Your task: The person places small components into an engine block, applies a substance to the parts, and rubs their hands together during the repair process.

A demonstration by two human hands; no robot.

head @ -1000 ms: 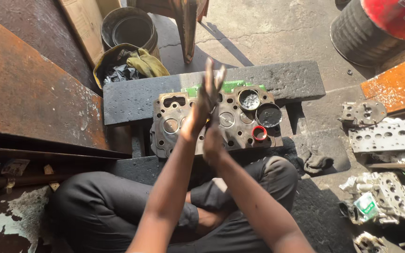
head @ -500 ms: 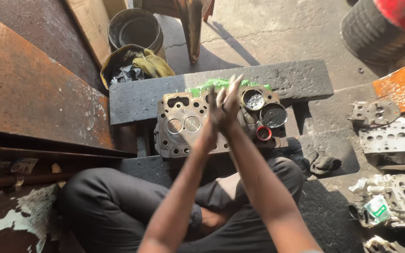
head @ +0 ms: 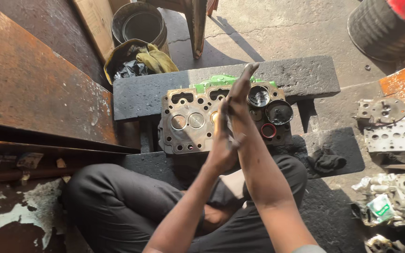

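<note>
Rusty metal shows on the cylinder head (head: 188, 124), which lies flat across two dark blocks (head: 301, 77) in front of the seated person. Green paint (head: 214, 83) shows along its far edge. Two round valves (head: 187, 121) sit side by side in its left half. On its right end stand two small open tins (head: 269, 104) and a red ring (head: 268, 130).

Above the head's middle, the left hand (head: 222, 145) and the right hand (head: 240, 105) are pressed palm to palm, fingers straight and close together, pointing away from the person. A thin rod seems to stand between the palms, but it is too hidden to be sure. The right fingertips reach further, up to the green edge; the left hand lies lower, nearer the knees. Both forearms rise from the person's lap, over crossed legs in dark trousers (head: 118, 211).

To the left, large rusty sheets (head: 29, 84) lean at a slope. Behind the far block sit a dark bucket (head: 139, 26) and a yellow rag (head: 153, 58). At the right lie another grey cylinder head (head: 394, 136), a small metal cover (head: 383, 110), a black cloth (head: 326, 161), and a tyre (head: 380, 28) in the top corner.
</note>
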